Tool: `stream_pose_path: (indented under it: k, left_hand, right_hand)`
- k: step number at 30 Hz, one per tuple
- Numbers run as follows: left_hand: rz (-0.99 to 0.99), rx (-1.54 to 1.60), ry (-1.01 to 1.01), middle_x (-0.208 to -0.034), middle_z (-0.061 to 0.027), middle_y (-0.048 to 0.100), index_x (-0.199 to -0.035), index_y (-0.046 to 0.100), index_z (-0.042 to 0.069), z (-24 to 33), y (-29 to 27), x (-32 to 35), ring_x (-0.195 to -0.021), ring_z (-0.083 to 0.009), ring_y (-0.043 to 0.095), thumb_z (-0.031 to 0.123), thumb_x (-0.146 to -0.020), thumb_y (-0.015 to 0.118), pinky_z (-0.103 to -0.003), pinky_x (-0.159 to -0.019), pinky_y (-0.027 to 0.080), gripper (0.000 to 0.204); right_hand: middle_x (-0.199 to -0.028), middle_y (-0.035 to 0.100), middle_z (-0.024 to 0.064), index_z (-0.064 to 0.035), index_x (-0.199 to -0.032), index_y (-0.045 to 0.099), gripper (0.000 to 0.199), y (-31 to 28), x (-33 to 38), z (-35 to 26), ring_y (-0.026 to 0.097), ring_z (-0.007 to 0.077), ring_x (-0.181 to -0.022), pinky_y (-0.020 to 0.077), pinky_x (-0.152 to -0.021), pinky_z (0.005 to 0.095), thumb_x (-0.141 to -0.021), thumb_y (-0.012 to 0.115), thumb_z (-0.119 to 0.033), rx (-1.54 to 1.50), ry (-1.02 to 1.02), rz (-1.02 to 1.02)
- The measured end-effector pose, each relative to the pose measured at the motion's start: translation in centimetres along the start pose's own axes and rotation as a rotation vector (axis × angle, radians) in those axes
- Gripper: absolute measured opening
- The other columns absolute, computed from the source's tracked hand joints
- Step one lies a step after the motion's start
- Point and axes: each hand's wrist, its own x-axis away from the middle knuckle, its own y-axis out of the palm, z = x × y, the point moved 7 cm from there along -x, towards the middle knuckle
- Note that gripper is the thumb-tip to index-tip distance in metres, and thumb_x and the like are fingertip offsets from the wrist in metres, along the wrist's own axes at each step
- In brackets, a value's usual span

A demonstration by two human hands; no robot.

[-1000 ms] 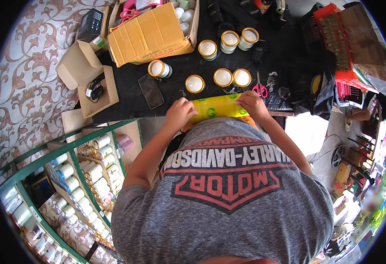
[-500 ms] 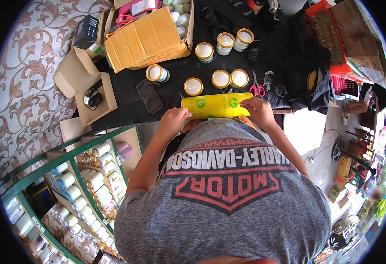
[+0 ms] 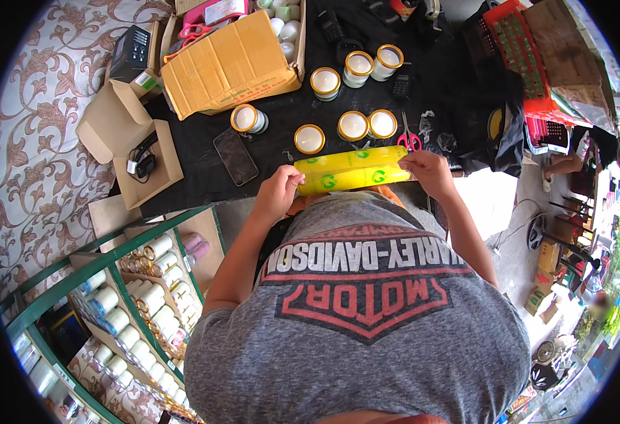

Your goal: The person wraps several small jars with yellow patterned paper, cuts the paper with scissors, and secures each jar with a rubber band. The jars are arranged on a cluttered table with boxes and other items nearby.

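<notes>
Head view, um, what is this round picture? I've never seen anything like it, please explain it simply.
There's no machine here: a person is working bare-handed. A wide fisheye camera worn on the head looks down, so edges bend and the grey shirt fills the lower part. Left in the picture is the person's left. The left hand and right hand pinch at opposite ends of a yellow roll. Beyond it, the black table bears what look like seven gold-rimmed candles, a phone, scissors and a carton.
</notes>
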Motion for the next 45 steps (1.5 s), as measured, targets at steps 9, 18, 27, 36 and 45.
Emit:
stream_pose_path:
  k: [9,18,27,36,45]
  left_hand:
    - [0.195,0.135,-0.102,-0.071,-0.0085,0.053,-0.102,0.041,0.004,-2.8,1.3,-2.1,-0.056,-0.0189,0.057,0.017,-0.097,0.054,-0.031,-0.05,0.046,0.018]
    - [0.404,-0.089,-0.062,-0.072,-0.0133,0.054,-0.104,0.042,0.004,-3.5,1.0,-4.7,-0.055,-0.0279,0.054,0.021,-0.098,0.052,-0.038,-0.05,0.042,0.021]
    - [0.465,-0.347,-0.054,-0.08,-0.0141,0.062,-0.105,0.046,0.005,-4.0,0.0,-5.9,-0.067,-0.0325,0.063,0.021,-0.095,0.057,-0.039,-0.056,0.049,0.022]
    - [0.335,-0.205,-0.152,-0.072,-0.0107,0.062,-0.104,0.047,0.007,-3.4,0.6,-4.9,-0.062,-0.0313,0.063,0.021,-0.095,0.056,-0.039,-0.053,0.048,0.018]
    - [-0.141,-0.172,0.239,-0.075,-0.0076,0.063,-0.083,0.059,0.008,2.0,1.8,-2.6,-0.061,-0.027,0.061,0.013,-0.088,0.055,-0.036,-0.054,0.048,0.009]
  right_hand:
    - [-0.084,0.063,0.004,-0.0003,-0.098,0.063,0.012,1.2,-2.5,1.9,0.061,0.0091,-0.077,0.0488,-0.071,0.0245,-0.092,0.061,-0.01,-0.391,-0.093,0.02]
    - [-0.081,0.059,0.0069,-0.0061,-0.097,0.06,0.009,2.0,-4.4,0.8,0.06,0.0163,-0.069,0.0481,-0.063,0.0281,-0.089,0.059,-0.002,-0.156,-0.145,0.49]
    - [-0.086,0.061,0.0099,-0.0059,-0.098,0.061,0.015,1.1,-5.8,-0.1,0.062,0.0265,-0.075,0.0495,-0.064,0.0325,-0.086,0.059,0.003,0.112,-0.336,0.655]
    - [-0.086,0.062,0.0123,-0.0052,-0.097,0.059,0.01,1.3,-5.9,-0.6,0.063,0.0272,-0.074,0.0504,-0.065,0.035,-0.088,0.059,-0.001,0.027,-0.328,0.532]
    - [-0.09,0.065,0.0113,-0.0044,-0.099,0.065,0.021,0.5,-3.6,1.1,0.063,0.0255,-0.085,0.0491,-0.074,0.0364,-0.089,0.059,-0.022,0.105,-0.3,0.204]
